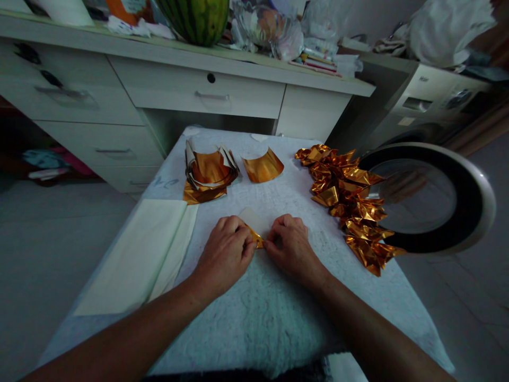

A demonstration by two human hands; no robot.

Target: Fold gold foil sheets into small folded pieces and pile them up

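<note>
Between my hands, near the middle of the cloth-covered table, is a sheet of gold foil paper with its pale back partly showing and its near edge folded. My left hand pinches the left part of that edge. Closed as well, my right hand grips its right end; the fingertips hide much of the fold. Beyond my left hand stands a curled stack of gold foil sheets. One loose gold foil sheet lies to the right of the stack. A heap of folded gold foil pieces runs down the table's right side.
Folded pale paper lies along the table's left side. Behind is a white drawer cabinet bearing a watermelon and plastic bags. A washing machine's open round door stands close to the right edge.
</note>
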